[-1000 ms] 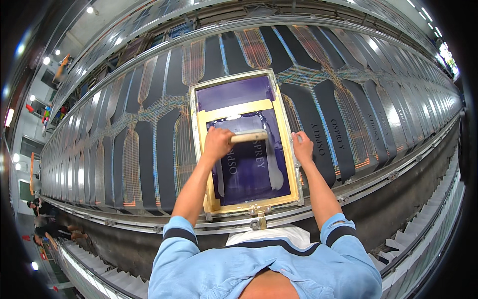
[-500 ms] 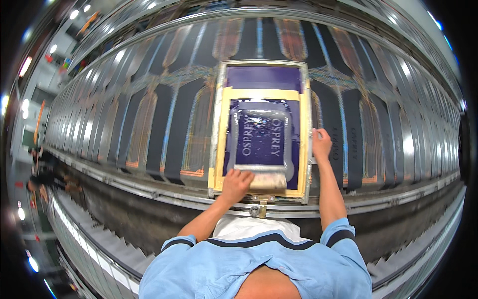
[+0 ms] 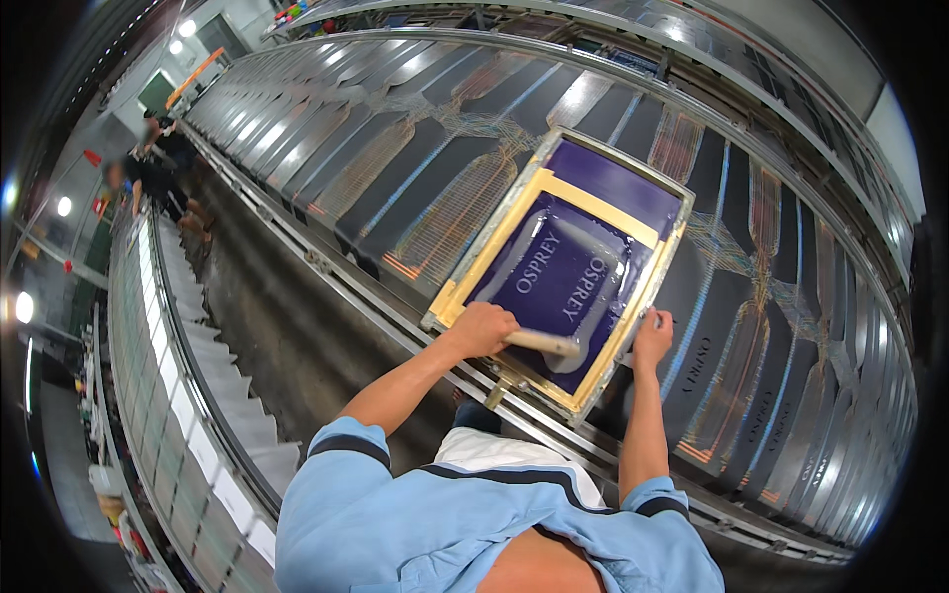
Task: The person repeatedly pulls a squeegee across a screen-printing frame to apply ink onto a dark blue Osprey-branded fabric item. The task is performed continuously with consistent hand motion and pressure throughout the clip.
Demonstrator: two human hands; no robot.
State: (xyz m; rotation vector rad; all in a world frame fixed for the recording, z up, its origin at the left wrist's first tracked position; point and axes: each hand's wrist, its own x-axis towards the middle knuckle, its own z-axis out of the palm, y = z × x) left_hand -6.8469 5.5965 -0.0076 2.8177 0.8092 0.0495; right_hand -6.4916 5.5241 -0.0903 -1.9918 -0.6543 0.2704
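A screen-printing frame [image 3: 664, 252] with a metal rim lies on the long table before me, appearing slanted. Yellow tape [image 3: 603, 210] borders its purple mesh [image 3: 524, 304], which has pale lettering and a glossy film of wet ink or paste. My left hand [image 3: 481, 330] is closed round one end of a pale squeegee [image 3: 544, 342], over the near end of the mesh. The squeegee is slightly blurred. At the frame's right edge, my right hand [image 3: 652, 338] has its fingers curled against the rim. Part of its grip is hidden.
Dark fabric strips [image 3: 371, 203] with coloured line patterns cover the table; some at right carry dark lettering [image 3: 692, 381]. A metal rail [image 3: 326, 267] runs along the near edge, with a latch [image 3: 499, 390] by the frame. Other people [image 3: 163, 173] stand in the aisle far left.
My view has turned, so the frame and table now look slanted. The squeegee has tipped from showing its broad face to a narrow edge. Both hands keep their places at the frame.
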